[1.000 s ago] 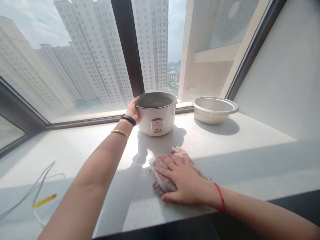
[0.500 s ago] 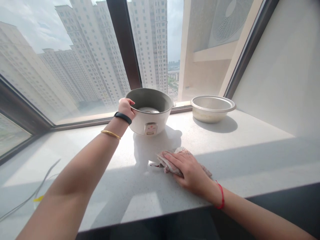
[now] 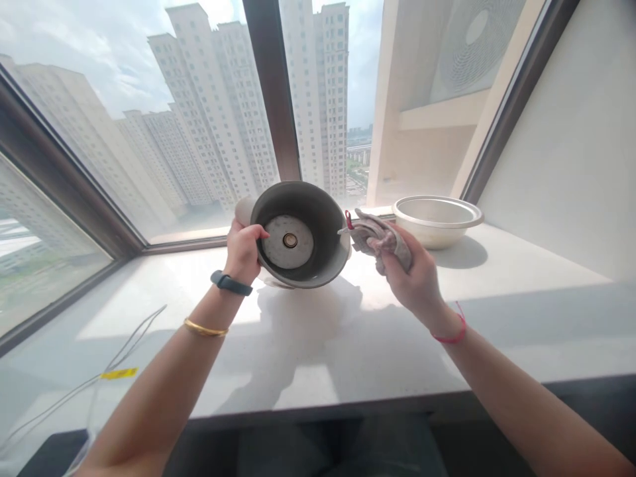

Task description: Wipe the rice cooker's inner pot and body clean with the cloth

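Rice cooker (image 3: 298, 238) tilted above the counter (image 3: 348, 344), mouth facing the person, left hand (image 3: 243, 248) fingers clamped on its rim; right hand (image 3: 415, 278) fingers grip a bunched cloth (image 3: 372, 235) just beside it, near a metal bowl (image 3: 437, 218)

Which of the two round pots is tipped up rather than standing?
The white cooker gripped by the left hand, its opening facing the camera; the metal bowl stands upright on the counter.

Sunlit white sill (image 3: 521, 298) below tower-view windows (image 3: 189, 119).
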{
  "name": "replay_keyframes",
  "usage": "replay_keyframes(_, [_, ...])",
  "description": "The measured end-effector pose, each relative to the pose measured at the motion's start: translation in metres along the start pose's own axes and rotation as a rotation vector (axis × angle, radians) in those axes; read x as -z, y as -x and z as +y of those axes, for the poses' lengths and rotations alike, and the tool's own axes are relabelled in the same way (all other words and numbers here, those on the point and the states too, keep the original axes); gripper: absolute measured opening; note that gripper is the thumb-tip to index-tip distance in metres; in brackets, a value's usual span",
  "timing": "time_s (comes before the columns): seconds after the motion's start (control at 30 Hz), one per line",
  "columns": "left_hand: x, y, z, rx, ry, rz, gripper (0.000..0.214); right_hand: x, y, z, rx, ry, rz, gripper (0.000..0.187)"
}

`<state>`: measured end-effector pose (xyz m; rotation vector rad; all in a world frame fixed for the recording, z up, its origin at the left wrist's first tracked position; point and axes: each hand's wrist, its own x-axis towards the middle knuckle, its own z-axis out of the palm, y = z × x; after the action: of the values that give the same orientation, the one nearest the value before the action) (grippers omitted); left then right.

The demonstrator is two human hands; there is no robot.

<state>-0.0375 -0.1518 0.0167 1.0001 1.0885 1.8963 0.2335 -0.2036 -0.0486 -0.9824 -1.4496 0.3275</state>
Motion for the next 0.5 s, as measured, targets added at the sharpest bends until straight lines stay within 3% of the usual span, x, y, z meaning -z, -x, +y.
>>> replay_keyframes(0.13, [0.007,0.021,-0.006,-0.092,0.013,-0.159,0.047,-0.016,-0.027,-0.002,0.506,0.422,-0.336,0.05])
replay_keyframes(0.2, [0.01,0.029,-0.01,-0.125,0.006,-0.194,0.05,-0.029,-0.034,0.002,0.634,0.661,-0.524,0.048])
replay_keyframes(0.33, [0.013,0.039,-0.019,-0.151,0.015,-0.153,0.052,-0.053,-0.032,0.01,0.638,0.949,-0.757,0.04])
replay_keyframes(0.5, [0.009,0.045,-0.027,-0.222,0.032,-0.151,0.048,-0.083,-0.014,0.011,0.448,0.858,-0.904,0.032])
